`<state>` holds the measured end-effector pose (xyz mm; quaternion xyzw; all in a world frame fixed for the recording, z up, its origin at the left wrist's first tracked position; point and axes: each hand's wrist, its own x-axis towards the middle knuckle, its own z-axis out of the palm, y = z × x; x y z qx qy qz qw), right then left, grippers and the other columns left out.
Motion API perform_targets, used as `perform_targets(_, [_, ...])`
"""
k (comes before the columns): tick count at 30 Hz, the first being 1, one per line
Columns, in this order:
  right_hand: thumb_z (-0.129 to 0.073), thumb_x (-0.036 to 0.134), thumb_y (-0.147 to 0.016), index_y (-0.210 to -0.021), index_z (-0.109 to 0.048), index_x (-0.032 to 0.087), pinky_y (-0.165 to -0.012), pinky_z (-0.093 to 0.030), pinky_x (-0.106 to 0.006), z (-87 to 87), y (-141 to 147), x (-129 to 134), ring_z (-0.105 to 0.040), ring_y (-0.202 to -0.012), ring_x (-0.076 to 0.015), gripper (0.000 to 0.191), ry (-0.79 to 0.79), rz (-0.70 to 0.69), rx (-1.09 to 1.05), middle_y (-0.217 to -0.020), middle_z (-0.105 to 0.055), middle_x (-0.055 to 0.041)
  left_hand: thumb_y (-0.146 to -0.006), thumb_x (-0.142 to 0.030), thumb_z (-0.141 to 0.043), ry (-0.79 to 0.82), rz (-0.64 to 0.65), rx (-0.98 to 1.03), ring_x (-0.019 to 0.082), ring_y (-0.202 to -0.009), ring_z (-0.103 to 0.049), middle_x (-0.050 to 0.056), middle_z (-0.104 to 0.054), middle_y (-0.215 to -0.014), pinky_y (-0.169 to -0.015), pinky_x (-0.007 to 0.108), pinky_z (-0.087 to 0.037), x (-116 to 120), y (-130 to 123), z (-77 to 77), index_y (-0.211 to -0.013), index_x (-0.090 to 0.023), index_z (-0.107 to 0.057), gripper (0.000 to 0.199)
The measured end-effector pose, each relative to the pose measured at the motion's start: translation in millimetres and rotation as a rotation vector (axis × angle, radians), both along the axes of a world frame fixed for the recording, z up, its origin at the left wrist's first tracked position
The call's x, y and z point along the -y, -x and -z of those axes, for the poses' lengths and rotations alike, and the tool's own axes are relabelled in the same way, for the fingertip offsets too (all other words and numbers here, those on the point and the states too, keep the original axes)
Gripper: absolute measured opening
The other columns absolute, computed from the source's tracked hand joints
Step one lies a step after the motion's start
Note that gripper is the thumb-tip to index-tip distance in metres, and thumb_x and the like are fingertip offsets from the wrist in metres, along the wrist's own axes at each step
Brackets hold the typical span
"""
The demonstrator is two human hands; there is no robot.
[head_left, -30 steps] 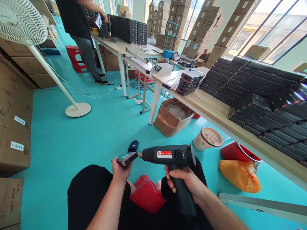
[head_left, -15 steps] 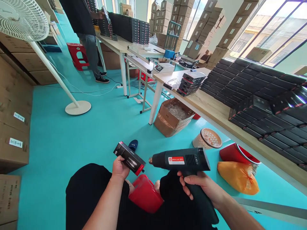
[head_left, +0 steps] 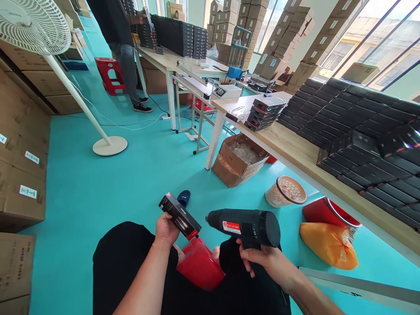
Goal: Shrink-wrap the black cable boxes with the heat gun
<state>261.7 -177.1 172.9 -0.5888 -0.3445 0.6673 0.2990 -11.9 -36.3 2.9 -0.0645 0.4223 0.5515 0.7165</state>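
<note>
A slim black box with a red end (head_left: 180,216) is held by my left hand (head_left: 167,229), thumb across its near side. My right hand (head_left: 259,258) grips the handle of a dark green heat gun (head_left: 244,225) with a red and white label. The gun's nozzle points left at the box's red end, with a small gap between them. Below the box, a red plastic stool or bin (head_left: 201,264) stands between my legs.
At the right, a wooden table (head_left: 295,142) bears stacked black boxes (head_left: 344,113). Below it are an open carton (head_left: 239,159), a wastebasket (head_left: 285,192) and an orange bag (head_left: 328,245). A white fan (head_left: 110,145) and a person (head_left: 124,65) are at the left.
The heat gun in my right hand has tilted, turning its rear end more towards me and slightly left. The box has hardly moved in my left hand. The view has shifted slightly.
</note>
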Motion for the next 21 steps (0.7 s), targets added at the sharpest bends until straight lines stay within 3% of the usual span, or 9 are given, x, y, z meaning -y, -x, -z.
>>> perform_targets(4, [-0.076, 0.040, -0.069, -0.086, -0.069, 0.015, -0.055, -0.044, -0.031, -3.8, 1.4, 1.9, -0.054, -0.056, -0.0167, 0.031, 0.058, -0.102, -0.072, -0.061, -0.061, -0.0003, -0.055, -0.015, -0.050, 0.015, 0.051, 0.017, 0.028, -0.061, -0.066, 0.009, -0.066, -0.066, -0.060, 0.043, -0.057, -0.4, -1.3, -1.3, -0.087, -0.015, -0.066, 0.037])
perform_targets(6, [-0.076, 0.040, -0.071, -0.087, -0.070, 0.015, -0.056, -0.045, -0.031, -4.1, 1.1, -1.5, -0.054, -0.055, -0.0160, 0.031, 0.031, -0.017, -0.061, -0.061, -0.062, -0.0003, -0.056, -0.016, -0.050, 0.016, 0.104, 0.004, 0.028, -0.059, -0.065, 0.007, -0.065, -0.063, -0.059, 0.043, -0.057, 1.0, -4.1, -2.3, -0.087, -0.015, -0.067, 0.035])
perform_targets(9, [-0.078, 0.039, -0.072, -0.096, -0.071, 0.014, -0.055, -0.046, -0.030, -4.1, -2.2, -13.2, -0.057, -0.057, -0.0156, 0.036, 0.023, 0.161, -0.114, -0.071, -0.066, -0.0023, -0.058, -0.018, -0.052, -0.013, 0.282, -0.077, 0.026, -0.052, -0.062, 0.008, -0.064, -0.058, -0.052, 0.040, -0.054, 6.1, -11.0, -4.0, -0.076, -0.015, -0.065, 0.022])
perform_targets(12, [-0.079, 0.036, -0.072, -0.097, -0.072, 0.012, -0.052, -0.048, -0.029, -8.4, -7.0, -28.8, -0.061, -0.060, -0.0168, 0.036, 0.007, 0.157, -0.203, -0.077, -0.068, -0.0051, -0.061, -0.016, -0.053, -0.070, 0.419, -0.134, 0.023, -0.050, -0.060, 0.006, -0.063, -0.056, -0.049, 0.035, -0.051, 12.2, -17.8, -5.5, -0.069, -0.015, -0.064, 0.014])
perform_targets(21, [-0.078, 0.030, -0.073, -0.094, -0.071, 0.011, -0.050, -0.051, -0.026, -26.4, -9.3, -65.6, -0.064, -0.057, -0.0165, 0.029, -0.027, 0.068, -0.152, -0.073, -0.069, -0.0043, -0.062, -0.012, -0.053, -0.106, 0.469, -0.139, 0.022, -0.050, -0.061, 0.007, -0.066, -0.058, -0.050, 0.034, -0.052, 17.8, -18.4, -8.9, -0.070, -0.013, -0.066, 0.015])
